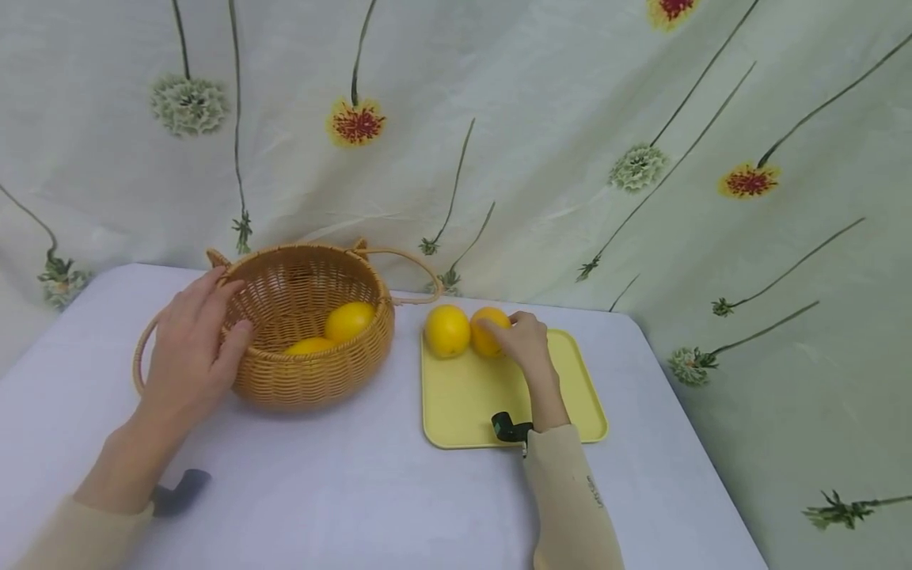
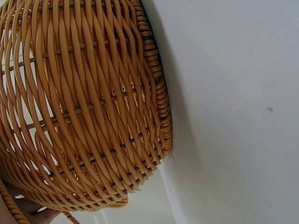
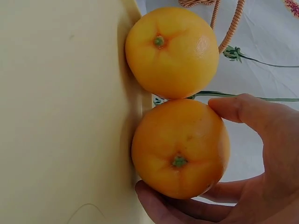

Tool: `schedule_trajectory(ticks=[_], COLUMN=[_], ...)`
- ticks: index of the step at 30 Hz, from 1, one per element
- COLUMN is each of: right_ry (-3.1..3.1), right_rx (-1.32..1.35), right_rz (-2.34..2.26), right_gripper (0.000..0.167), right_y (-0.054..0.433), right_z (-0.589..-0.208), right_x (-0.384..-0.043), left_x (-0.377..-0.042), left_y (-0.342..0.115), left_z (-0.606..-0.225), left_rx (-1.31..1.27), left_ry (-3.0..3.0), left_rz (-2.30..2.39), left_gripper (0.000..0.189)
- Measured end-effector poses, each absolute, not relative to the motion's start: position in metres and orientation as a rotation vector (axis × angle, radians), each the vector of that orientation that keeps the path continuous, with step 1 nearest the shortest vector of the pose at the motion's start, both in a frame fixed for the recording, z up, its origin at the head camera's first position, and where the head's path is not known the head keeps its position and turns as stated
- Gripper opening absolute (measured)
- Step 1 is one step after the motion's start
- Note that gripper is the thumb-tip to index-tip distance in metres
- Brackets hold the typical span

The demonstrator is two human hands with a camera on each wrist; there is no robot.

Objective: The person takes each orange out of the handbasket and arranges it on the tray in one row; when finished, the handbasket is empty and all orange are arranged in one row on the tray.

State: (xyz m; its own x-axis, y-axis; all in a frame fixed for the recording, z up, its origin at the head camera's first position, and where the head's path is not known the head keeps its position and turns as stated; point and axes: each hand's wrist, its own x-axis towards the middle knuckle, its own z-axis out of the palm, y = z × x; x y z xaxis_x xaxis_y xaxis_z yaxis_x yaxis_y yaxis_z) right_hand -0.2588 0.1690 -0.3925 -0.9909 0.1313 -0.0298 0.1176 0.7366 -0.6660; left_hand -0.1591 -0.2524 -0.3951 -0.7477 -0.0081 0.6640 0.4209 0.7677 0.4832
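My right hand grips an orange at the back edge of a yellow tray. The thumb is on one side and the fingers are on the other. A second orange touches it on the left, also on the tray. On the left, my left hand holds the rim of a round wicker basket. Two yellow fruits show inside the basket, one partly hidden by its front rim. In the left wrist view the woven wall fills much of the picture, with only some fingers visible at the bottom left.
A wicker handle sticks out from the basket's right side, towards the tray. Both stand on a white-covered table. Behind and to the right hangs a flower-printed cloth.
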Motion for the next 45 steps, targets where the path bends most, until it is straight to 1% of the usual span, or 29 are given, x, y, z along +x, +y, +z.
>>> schedule_trajectory(ticks=[3, 13, 26, 31, 38, 45], right_ry=[-2.929, -2.999, -2.937, -2.791, -2.612, -2.564], right_rx=[-0.196, -0.175, -0.146, -0.128, 0.032, 0.114], right_rz=[1.112, 1.095, 1.101, 1.173, 1.184, 1.238], right_gripper=[0.07, 0.078, 0.077, 0.071, 0.054, 0.046], right_y=[0.168, 0.17, 0.174, 0.171, 0.164, 0.154], right_z=[-0.391, -0.383, -0.382, -0.382, -0.379, -0.372], right_x=[-0.258, -0.253, -0.254, -0.257, -0.254, -0.252], left_x=[-0.158, -0.157, -0.16, -0.16, -0.158, -0.159], left_y=[-0.253, -0.254, -0.253, -0.252, -0.253, -0.252], left_z=[-0.396, -0.398, -0.397, -0.397, -0.398, -0.396], left_rx=[-0.299, -0.3, -0.303, -0.303, -0.296, -0.292], left_ry=[-2.295, -2.285, -2.287, -2.28, -2.283, -2.29], left_rz=[-0.843, -0.831, -0.825, -0.826, -0.825, -0.835], left_gripper=[0.053, 0.053, 0.053, 0.052, 0.053, 0.053])
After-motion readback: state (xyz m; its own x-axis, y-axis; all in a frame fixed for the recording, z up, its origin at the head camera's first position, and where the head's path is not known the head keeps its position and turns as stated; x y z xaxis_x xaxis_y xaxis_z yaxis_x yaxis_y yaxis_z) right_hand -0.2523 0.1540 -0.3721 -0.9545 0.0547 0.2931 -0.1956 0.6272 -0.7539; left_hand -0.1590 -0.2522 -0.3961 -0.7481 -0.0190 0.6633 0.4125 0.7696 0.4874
